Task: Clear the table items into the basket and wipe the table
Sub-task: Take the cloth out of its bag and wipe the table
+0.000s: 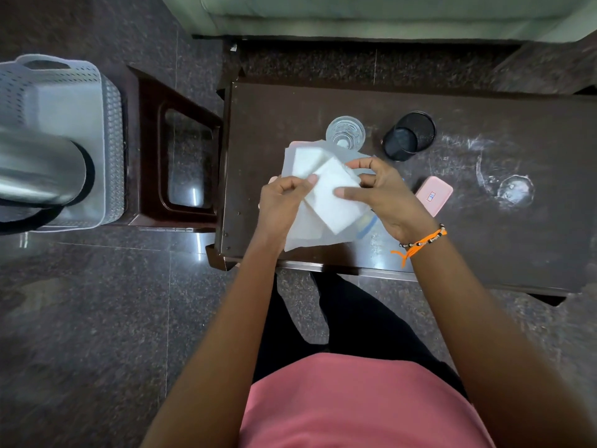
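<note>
Over the left part of the dark brown table [484, 240], both hands hold a white folded cloth [336, 202]. My left hand [284, 202] pinches its left edge; my right hand [384, 195] grips its right side. A clear glass [345, 132] stands just behind the cloth. To its right are a black mesh pen holder [408, 135] and a pink flat case [434, 194]. A blue-edged item [368, 226] is mostly hidden under the cloth and my right hand. The grey perforated basket [80, 92] sits far left, with a steel bottle [38, 169] lying in it.
A dark wooden stool [181, 156] stands between basket and table, partly under the basket. White smears and a ring mark [513, 189] cover the table's right half. A pale sofa edge [387, 17] runs along the back. My legs are at the table's front edge.
</note>
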Demonstrator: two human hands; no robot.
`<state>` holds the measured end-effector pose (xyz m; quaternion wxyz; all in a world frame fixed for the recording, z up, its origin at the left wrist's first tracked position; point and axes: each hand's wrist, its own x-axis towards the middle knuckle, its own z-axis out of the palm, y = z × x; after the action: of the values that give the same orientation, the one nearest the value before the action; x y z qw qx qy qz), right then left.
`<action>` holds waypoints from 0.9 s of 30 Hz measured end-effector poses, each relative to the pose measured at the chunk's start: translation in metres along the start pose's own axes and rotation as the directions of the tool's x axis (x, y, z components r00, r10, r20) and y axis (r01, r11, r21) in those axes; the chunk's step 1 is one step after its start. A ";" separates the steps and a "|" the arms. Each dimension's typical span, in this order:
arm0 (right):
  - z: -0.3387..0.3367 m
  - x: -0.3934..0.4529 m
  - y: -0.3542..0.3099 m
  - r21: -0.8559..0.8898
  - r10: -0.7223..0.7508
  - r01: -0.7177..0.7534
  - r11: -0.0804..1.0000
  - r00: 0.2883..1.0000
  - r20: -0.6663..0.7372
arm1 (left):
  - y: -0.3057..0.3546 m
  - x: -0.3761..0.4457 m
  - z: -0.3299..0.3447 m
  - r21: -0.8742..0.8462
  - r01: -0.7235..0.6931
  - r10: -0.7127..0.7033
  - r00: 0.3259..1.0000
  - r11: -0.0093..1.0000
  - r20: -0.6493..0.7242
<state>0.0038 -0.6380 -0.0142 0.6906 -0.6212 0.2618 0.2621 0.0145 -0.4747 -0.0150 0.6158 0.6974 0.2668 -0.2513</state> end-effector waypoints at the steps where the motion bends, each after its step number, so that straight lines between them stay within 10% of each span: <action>1: -0.001 0.002 0.003 0.018 0.009 -0.009 1.000 1.000 -0.023 | -0.001 0.002 0.004 -0.014 0.017 -0.017 1.000 1.000 -0.015; 9: -0.016 0.014 0.016 0.209 0.012 0.073 0.975 0.924 -0.382 | -0.002 0.019 0.038 0.088 0.095 -0.092 0.995 0.992 -0.044; 17: -0.099 0.060 0.005 -0.355 -0.320 0.053 0.933 0.572 -0.756 | -0.002 0.033 0.049 0.212 0.029 -0.026 1.000 0.977 -0.016; 27: -0.114 0.136 0.000 -0.725 -0.317 -0.296 0.622 0.751 -0.579 | -0.012 0.038 0.039 0.209 0.029 -0.022 0.999 0.977 -0.033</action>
<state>0.0983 -0.7461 -0.1187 0.2114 -0.9091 0.3424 0.1075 0.0333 -0.5097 -0.0542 0.5315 0.7588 0.2572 -0.2751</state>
